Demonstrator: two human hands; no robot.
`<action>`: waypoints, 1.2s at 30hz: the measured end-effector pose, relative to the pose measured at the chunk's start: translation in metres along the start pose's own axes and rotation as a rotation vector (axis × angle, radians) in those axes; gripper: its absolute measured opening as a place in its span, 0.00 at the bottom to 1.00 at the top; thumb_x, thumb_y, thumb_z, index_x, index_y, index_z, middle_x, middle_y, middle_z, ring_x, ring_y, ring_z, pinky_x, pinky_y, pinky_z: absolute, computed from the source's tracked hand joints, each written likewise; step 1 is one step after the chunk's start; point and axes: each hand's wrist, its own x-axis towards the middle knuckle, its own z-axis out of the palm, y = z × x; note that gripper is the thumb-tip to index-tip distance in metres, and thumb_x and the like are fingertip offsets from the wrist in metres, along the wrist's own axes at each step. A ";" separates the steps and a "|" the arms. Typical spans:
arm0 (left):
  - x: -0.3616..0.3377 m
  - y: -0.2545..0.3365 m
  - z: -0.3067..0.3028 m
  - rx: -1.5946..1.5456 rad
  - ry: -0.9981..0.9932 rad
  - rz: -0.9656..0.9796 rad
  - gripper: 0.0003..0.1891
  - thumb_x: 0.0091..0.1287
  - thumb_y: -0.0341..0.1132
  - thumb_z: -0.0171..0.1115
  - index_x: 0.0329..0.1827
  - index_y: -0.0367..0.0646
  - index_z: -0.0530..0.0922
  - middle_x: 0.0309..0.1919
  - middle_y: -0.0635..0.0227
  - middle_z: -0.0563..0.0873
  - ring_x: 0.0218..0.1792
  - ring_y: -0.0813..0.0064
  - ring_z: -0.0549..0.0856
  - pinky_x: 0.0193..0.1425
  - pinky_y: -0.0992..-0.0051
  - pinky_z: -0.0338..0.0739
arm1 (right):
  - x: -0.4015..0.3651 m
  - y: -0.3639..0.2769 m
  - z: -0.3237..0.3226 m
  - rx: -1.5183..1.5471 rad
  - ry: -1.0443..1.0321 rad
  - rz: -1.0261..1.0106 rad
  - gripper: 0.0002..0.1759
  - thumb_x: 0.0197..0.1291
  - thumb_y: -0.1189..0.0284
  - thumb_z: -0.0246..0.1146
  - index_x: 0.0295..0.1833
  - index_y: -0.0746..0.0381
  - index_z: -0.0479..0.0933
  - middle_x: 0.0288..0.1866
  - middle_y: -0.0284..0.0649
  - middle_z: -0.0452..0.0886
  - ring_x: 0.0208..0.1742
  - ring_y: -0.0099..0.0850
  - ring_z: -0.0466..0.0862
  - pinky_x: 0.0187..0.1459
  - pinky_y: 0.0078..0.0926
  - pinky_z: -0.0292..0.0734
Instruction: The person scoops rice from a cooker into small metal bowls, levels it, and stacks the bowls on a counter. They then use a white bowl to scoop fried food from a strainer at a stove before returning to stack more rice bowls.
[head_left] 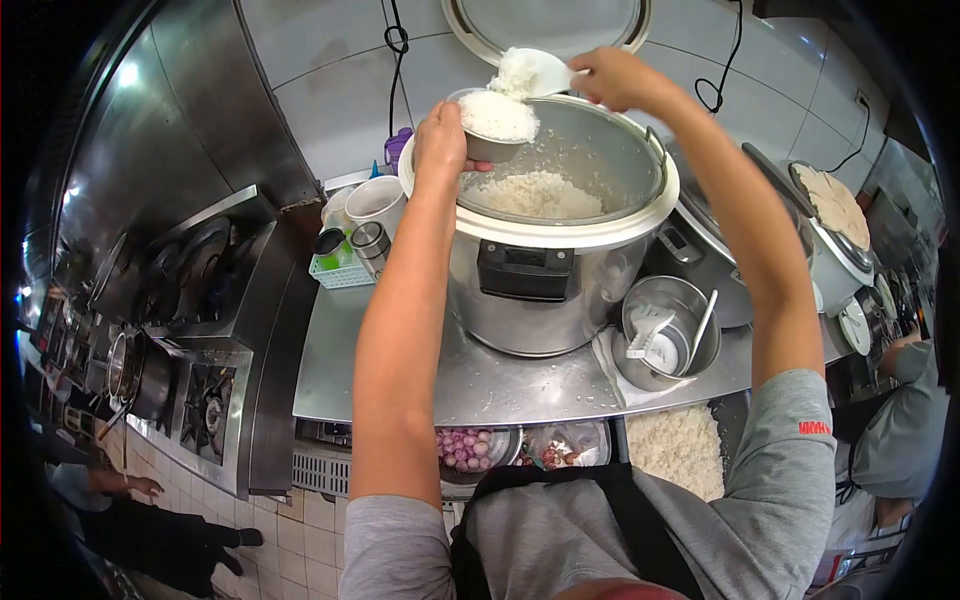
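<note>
My left hand (441, 140) grips a small metal bowl (492, 148) heaped with white rice (498, 116), above the left rim of a large rice cooker. My right hand (610, 80) is closed around the handle of a white rice paddle (546, 73). Rice lies on the paddle's blade, which is right over the bowl's heap. Below both hands stands the open rice cooker (540, 306), with cooked rice (540, 195) low in its pot and grains stuck to the inner wall. Its round lid (467, 32) is raised at the back.
A metal pot (712, 345) with white utensils stands right of the cooker on the steel counter (470, 395). At left are a teal basket (343, 276) with jars and a white tub (376, 200). More cookers line the right. Other people (150, 520) stand at both sides.
</note>
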 end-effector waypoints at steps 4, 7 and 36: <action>0.006 -0.007 -0.002 0.100 -0.001 0.017 0.21 0.67 0.44 0.41 0.51 0.36 0.73 0.37 0.57 0.82 0.27 0.67 0.84 0.18 0.73 0.81 | -0.037 -0.027 0.067 -0.475 0.092 -0.256 0.25 0.59 0.77 0.51 0.64 0.64 0.66 0.40 0.52 0.81 0.41 0.47 0.84 0.40 0.44 0.80; 0.006 -0.008 -0.003 0.121 0.030 0.015 0.21 0.67 0.44 0.42 0.50 0.37 0.74 0.35 0.59 0.82 0.25 0.68 0.83 0.18 0.74 0.79 | -0.058 -0.034 0.086 -0.484 0.188 -0.262 0.29 0.57 0.81 0.48 0.68 0.61 0.63 0.45 0.56 0.79 0.42 0.48 0.82 0.42 0.40 0.79; -0.002 0.003 0.000 -0.104 0.047 0.043 0.21 0.69 0.44 0.37 0.55 0.39 0.70 0.43 0.53 0.82 0.34 0.61 0.86 0.22 0.70 0.84 | -0.043 -0.016 0.073 -0.119 0.113 -0.210 0.33 0.63 0.71 0.53 0.74 0.48 0.55 0.48 0.53 0.80 0.40 0.42 0.82 0.48 0.37 0.76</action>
